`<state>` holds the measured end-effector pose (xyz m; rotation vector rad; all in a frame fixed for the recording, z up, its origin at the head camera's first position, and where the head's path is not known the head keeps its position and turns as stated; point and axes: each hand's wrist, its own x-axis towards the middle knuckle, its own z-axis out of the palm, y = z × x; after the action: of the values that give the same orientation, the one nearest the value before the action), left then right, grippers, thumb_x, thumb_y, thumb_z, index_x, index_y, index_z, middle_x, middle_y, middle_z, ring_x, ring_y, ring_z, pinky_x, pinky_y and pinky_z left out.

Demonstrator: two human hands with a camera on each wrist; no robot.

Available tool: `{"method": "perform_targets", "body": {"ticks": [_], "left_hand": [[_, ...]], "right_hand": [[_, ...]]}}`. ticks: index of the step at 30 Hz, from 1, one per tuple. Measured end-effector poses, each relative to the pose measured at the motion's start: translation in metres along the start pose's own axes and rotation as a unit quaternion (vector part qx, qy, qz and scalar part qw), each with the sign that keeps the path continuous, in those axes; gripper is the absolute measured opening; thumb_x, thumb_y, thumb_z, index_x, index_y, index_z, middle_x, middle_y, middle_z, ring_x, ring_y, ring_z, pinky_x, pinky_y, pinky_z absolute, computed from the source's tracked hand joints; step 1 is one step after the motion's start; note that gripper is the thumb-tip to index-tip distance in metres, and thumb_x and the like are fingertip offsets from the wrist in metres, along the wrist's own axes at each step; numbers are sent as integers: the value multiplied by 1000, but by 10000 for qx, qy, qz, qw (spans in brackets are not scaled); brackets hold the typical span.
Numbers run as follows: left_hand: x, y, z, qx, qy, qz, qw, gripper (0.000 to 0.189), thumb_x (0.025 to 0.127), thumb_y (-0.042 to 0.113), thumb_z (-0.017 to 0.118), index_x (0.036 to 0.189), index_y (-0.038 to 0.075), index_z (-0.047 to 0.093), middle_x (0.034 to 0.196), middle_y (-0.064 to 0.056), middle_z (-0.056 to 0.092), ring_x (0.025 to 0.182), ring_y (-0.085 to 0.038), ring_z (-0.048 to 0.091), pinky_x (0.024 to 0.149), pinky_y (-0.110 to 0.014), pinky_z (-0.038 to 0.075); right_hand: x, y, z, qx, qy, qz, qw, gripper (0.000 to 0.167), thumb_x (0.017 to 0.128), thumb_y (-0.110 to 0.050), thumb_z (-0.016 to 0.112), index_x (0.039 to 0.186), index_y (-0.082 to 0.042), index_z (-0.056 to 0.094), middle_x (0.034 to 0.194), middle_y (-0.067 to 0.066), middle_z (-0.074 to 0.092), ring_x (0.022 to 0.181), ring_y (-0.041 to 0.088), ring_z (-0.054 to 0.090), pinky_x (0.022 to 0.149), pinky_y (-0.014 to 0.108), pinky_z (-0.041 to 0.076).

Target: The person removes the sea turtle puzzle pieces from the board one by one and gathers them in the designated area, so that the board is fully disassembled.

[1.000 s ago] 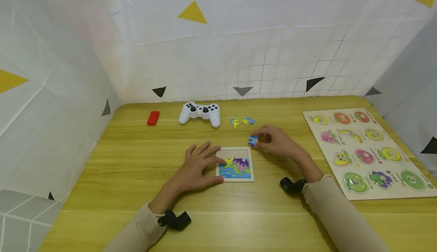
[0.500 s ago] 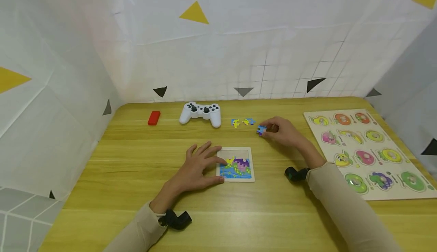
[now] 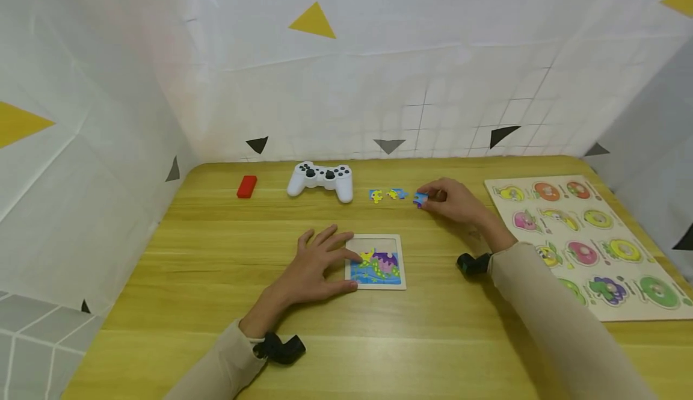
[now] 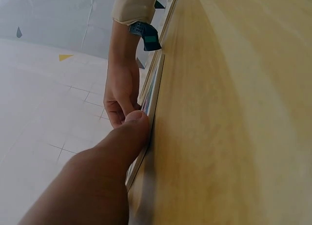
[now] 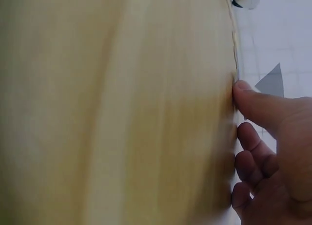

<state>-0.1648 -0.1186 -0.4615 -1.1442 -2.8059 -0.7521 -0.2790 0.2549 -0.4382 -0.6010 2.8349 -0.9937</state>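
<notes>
My left hand [image 3: 311,270] lies with fingers spread at the left side of a small square puzzle tray [image 3: 402,261]; thumb and index finger touch its frame. Pieces inside the tray form a blue, purple and yellow picture [image 3: 384,263], and its upper strip shows bare backing. Farther back on the right, my right hand [image 3: 455,201] pinches a blue jigsaw piece [image 3: 418,199] between thumb and finger, low at the tabletop. Two loose yellow-and-blue jigsaw pieces, one [image 3: 376,195] left of the other [image 3: 397,194], lie beside it. In the left wrist view, the left thumb [image 4: 134,125] presses the tray's edge.
A white game controller [image 3: 320,180] and a red block [image 3: 246,186] sit near the table's back edge. On the right lies a large fruit knob-puzzle board [image 3: 557,237], partly behind the right sleeve. White cloth [image 3: 379,87] hangs behind the table.
My right hand has carried the blue jigsaw piece away from the tray, back and to the right, to beside the two loose pieces. My left hand stays at the tray.
</notes>
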Motion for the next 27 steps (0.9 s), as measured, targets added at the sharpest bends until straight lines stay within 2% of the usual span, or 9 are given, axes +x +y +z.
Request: {"method": "perform_targets", "body": {"ticks": [5, 11, 18, 27], "left_hand": [[0, 0, 0, 7, -64, -24, 10000, 44, 90, 61, 68, 126, 37, 67, 163, 2, 41, 157, -36, 22, 119, -67, 8], [0, -1, 1, 0, 5, 61, 10000, 43, 89, 59, 69, 126, 36, 67, 162, 1, 42, 156, -37, 23, 118, -68, 8], [0, -1, 2, 37, -26, 18, 10000, 43, 89, 61, 68, 126, 38, 67, 162, 3, 42, 157, -35, 23, 119, -67, 9], [0, -2, 1, 90, -51, -50, 9999, 44, 89, 62, 67, 127, 40, 66, 163, 4, 40, 157, -34, 21, 119, -66, 8]], "right_hand": [[6, 5, -4, -27, -47, -227, 9997, 32, 96, -13, 70, 127, -3, 69, 106, 18, 71, 88, 27, 63, 80, 40, 51], [11, 8, -8, -134, -187, -302, 9993, 32, 98, -13, 68, 129, -5, 69, 111, 22, 71, 98, 34, 66, 86, 49, 53], [14, 7, -12, -206, -241, -364, 9988, 32, 99, -11, 66, 130, -5, 69, 114, 22, 69, 100, 34, 64, 85, 44, 50], [15, 4, -14, -211, -276, -341, 9988, 33, 99, -10, 65, 132, -4, 67, 115, 24, 69, 101, 35, 62, 86, 46, 49]]}}
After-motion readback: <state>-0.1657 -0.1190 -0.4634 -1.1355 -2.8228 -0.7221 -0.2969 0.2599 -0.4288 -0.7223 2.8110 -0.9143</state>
